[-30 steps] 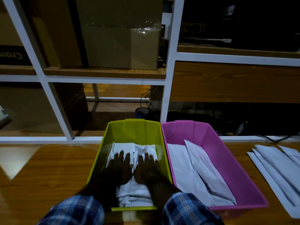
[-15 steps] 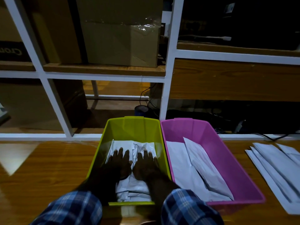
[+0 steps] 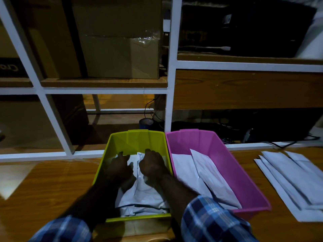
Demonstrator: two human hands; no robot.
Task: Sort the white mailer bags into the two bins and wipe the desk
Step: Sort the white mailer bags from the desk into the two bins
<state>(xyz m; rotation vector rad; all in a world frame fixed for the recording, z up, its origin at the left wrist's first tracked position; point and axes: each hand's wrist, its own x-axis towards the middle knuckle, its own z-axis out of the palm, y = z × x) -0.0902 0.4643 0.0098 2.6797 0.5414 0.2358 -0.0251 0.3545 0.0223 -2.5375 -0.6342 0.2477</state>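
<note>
Pressing: both hands are bearing down inside the green bin (image 3: 138, 139)
Left hand (image 3: 118, 167): lying on crumpled mailers (image 3: 143, 194) — grip unclear
Right hand (image 3: 152, 165): likewise — fingers hidden
Pink bin (image 3: 227, 159): sitting just beside

Lime-green bin (image 3: 138, 140), pink bin (image 3: 227, 163), white mailer bags (image 3: 297, 180), blue plaid sleeves (image 3: 213, 222), brown wood-grain desk (image 3: 52, 186)

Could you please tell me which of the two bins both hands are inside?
The green bin, left of the pink bin; both hands reach into it alone.
</note>
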